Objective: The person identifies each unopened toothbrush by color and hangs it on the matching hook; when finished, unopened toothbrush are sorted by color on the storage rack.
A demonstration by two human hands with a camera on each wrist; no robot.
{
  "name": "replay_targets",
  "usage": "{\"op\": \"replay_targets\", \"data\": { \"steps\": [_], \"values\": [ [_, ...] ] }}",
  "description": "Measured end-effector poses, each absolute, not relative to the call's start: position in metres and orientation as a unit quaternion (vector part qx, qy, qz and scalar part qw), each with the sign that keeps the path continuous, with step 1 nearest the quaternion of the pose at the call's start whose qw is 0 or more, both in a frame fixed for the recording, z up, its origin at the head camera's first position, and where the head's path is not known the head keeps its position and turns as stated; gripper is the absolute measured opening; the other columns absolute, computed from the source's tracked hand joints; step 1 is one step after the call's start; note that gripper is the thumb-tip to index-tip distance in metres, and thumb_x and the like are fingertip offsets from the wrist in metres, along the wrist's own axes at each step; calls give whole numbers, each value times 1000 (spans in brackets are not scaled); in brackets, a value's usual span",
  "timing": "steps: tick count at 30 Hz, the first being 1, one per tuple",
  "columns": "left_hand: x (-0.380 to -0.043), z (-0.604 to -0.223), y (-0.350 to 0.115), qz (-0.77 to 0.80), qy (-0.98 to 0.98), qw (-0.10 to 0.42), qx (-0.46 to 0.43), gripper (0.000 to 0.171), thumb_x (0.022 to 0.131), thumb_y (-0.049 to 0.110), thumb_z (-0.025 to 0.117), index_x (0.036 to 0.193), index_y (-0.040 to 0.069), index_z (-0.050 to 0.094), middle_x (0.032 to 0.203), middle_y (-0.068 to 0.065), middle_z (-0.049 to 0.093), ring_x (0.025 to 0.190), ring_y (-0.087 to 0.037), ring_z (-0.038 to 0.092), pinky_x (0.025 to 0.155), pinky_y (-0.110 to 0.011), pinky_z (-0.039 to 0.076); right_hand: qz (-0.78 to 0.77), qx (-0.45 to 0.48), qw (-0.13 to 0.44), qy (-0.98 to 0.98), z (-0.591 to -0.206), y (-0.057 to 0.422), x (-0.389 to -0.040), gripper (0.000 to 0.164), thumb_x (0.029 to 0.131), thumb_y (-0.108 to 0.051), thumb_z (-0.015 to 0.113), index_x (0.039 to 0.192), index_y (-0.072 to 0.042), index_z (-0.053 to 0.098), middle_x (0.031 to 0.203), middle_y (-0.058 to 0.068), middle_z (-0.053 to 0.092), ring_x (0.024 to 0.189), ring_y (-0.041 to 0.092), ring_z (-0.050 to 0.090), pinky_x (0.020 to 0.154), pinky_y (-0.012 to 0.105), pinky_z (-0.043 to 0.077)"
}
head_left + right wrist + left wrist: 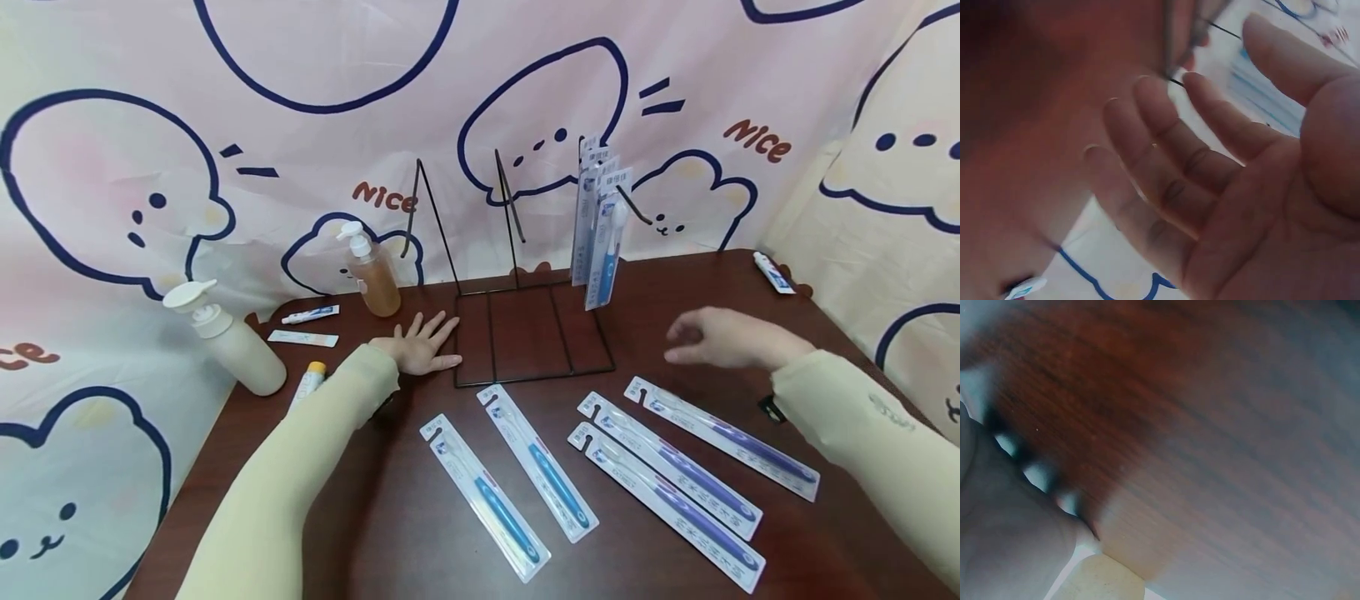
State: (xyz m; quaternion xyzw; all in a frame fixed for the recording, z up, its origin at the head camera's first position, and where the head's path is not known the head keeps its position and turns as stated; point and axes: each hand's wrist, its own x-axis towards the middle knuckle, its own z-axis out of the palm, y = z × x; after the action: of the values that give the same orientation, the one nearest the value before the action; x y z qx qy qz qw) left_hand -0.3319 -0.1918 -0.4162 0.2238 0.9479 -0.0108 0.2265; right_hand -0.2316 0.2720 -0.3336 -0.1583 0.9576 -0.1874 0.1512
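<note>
My left hand (422, 344) lies flat on the table with fingers spread, fingertips right at the left side of a black wire rack (572, 372). The left wrist view shows mostly blurred table and part of the palm. Over the table, right of the rack, is my right hand (716, 337); its fingers are loosely bent and nothing is in it, as the right wrist view (1235, 206) shows. Packaged toothbrushes (606, 250) hang from the rack's right hook. On the table in front lie two blue packaged toothbrushes (498, 508) and three purple packaged toothbrushes (697, 487).
At the left stand a cream pump bottle (251, 354) and an amber pump bottle (377, 282). Near them lie a small toothpaste tube (311, 315), a flat sachet (303, 338) and a yellow-capped tube (309, 382). Another toothpaste tube (772, 272) lies at the far right.
</note>
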Motion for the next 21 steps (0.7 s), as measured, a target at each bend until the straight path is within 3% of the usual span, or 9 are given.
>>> {"op": "replay_targets", "data": {
  "steps": [6, 13, 21],
  "values": [
    [-335, -418, -192, -5, 947, 228, 225, 85, 83, 75, 24, 146, 32, -12, 152, -2, -16, 135, -40, -11, 98, -67, 2, -143, -153, 145, 967, -365, 279, -193, 60, 78, -43, 70, 115, 3, 58, 93, 7, 62, 78, 19, 56, 67, 42, 47],
    [-335, -415, -193, 1, 947, 227, 226, 85, 83, 74, 26, 146, 30, -11, 152, -3, -16, 135, -40, -11, 98, -67, 2, -67, -137, 100, 983, -382, 272, -160, 68, 69, -41, 77, 118, 2, 58, 103, 20, 55, 82, 28, 56, 65, 48, 47],
    [-337, -419, -193, -3, 946, 235, 223, 86, 82, 76, 24, 145, 32, -13, 152, -2, -17, 135, -39, -13, 99, -66, 3, -92, -118, 66, 987, -393, 274, -152, 54, 71, -18, 78, 117, 0, 58, 94, 16, 57, 73, 23, 53, 59, 42, 45]
  ]
}}
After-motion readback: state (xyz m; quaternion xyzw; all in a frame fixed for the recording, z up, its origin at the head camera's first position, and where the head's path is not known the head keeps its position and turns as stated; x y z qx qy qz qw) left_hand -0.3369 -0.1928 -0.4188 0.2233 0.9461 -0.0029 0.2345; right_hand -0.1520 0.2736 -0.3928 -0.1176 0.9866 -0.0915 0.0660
